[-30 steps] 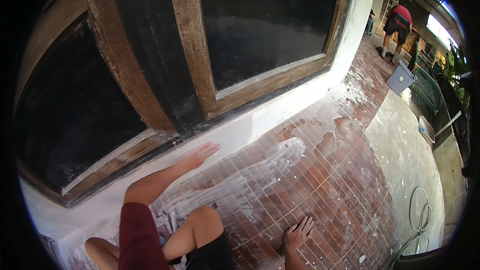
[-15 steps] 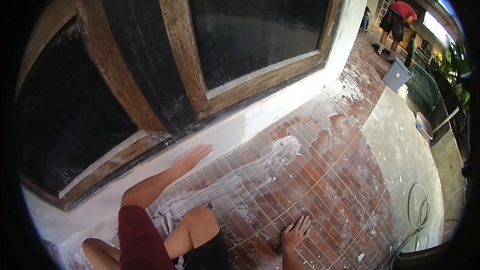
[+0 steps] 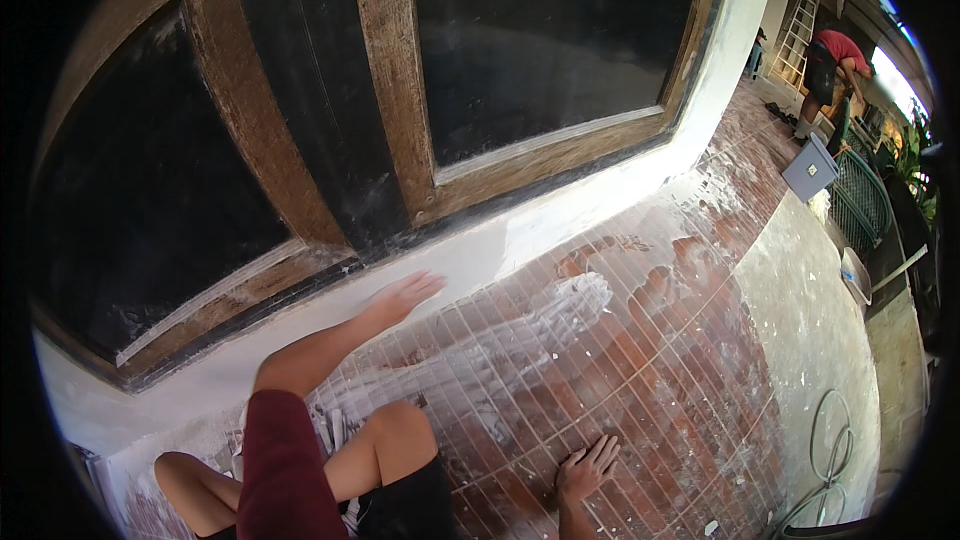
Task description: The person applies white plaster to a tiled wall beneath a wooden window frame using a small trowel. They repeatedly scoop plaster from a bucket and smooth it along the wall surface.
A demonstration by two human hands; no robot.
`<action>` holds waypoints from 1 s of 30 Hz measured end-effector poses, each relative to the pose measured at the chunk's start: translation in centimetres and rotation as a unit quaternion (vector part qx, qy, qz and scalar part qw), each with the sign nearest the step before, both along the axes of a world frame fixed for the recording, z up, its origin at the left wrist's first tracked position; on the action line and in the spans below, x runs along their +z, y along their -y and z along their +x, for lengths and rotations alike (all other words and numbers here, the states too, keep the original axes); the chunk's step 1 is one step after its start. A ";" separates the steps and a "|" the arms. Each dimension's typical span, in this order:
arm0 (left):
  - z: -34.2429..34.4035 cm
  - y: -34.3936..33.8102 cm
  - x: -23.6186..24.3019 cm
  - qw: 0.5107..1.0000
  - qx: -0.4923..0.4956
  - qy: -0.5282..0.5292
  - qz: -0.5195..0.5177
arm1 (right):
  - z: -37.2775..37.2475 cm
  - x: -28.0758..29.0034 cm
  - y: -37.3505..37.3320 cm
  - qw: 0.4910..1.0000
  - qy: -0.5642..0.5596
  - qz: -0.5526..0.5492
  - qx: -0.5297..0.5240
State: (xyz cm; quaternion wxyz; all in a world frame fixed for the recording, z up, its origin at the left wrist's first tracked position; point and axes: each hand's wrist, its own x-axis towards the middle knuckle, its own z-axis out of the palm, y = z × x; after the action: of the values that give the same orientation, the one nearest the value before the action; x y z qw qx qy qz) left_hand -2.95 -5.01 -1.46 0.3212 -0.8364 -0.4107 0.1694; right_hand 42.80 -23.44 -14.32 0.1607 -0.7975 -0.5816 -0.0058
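Note:
My left hand (image 3: pixel 405 298) lies against the low white wall (image 3: pixel 490 252) under the dark window panels, its fingers stretched out and slightly blurred. Whether anything is under its palm is hidden. My right hand (image 3: pixel 588 467) rests flat on the red tiled floor (image 3: pixel 670 430), fingers extended and holding nothing that shows. White dust and a pale smear (image 3: pixel 570 305) cover the tiles between the hands. The window's worn brown wooden frame (image 3: pixel 395 70) runs above my left hand, around dark panes.
A person (image 3: pixel 838 65) in a red shirt bends over at the far right. Nearby stand a grey bin (image 3: pixel 811 169), a green mesh panel (image 3: pixel 862 198) and a white ladder (image 3: pixel 794 38). A pale hose (image 3: pixel 835 452) curls on the concrete strip at right.
The whole view has shifted a little. My left hand stays at the wall and my right hand stays on the tiles. The far person has changed stance, still bent over.

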 end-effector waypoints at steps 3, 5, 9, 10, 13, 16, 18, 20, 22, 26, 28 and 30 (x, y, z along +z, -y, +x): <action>3.7 -4.9 0.3 0.993 -0.001 0.120 0.017 | 0.1 0.0 0.0 1.000 -0.011 -0.002 -0.002; 4.4 -5.8 0.7 0.989 -0.012 0.142 0.030 | 0.1 -0.1 0.0 1.000 -0.013 -0.001 -0.004; 0.4 -0.9 1.6 0.994 0.014 0.107 -0.009 | 0.0 0.0 0.0 1.000 -0.005 0.001 -0.001; -0.8 1.3 1.5 0.993 0.026 0.108 -0.026 | -0.1 0.1 0.0 1.000 -0.003 -0.001 -0.003; -5.3 8.1 1.3 0.991 0.070 0.093 -0.068 | -0.1 0.2 0.1 1.000 -0.010 -0.012 -0.007; -8.6 12.9 1.2 0.991 0.091 0.080 -0.061 | -0.1 0.2 0.1 1.000 -0.003 -0.023 -0.006; -9.5 14.0 1.3 0.991 0.080 0.084 -0.071 | -0.2 0.1 0.0 1.000 0.018 -0.002 0.002; -9.0 13.5 1.8 0.993 0.078 0.062 -0.063 | -0.2 0.1 0.0 1.000 0.007 -0.007 -0.002; -7.0 10.9 2.6 0.997 0.063 0.030 -0.027 | -0.3 0.1 -0.1 1.000 0.003 -0.007 -0.005; -0.3 1.2 4.3 0.987 0.039 0.157 -0.016 | -0.2 0.1 -0.2 1.000 0.006 -0.003 -0.001; 3.5 -4.2 4.8 0.990 0.012 0.112 0.084 | -0.2 0.1 -0.1 1.000 0.002 -0.005 -0.002; 6.2 -8.2 5.6 0.986 -0.001 0.147 0.080 | -0.1 0.0 -0.1 1.000 0.001 -0.007 -0.003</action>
State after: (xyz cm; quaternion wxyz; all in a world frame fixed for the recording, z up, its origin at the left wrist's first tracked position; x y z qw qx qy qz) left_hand 3.28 3.19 4.09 0.3233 -0.8241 -0.4649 0.0104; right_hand 42.71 -23.34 -14.29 0.1543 -0.8006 -0.5789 -0.0027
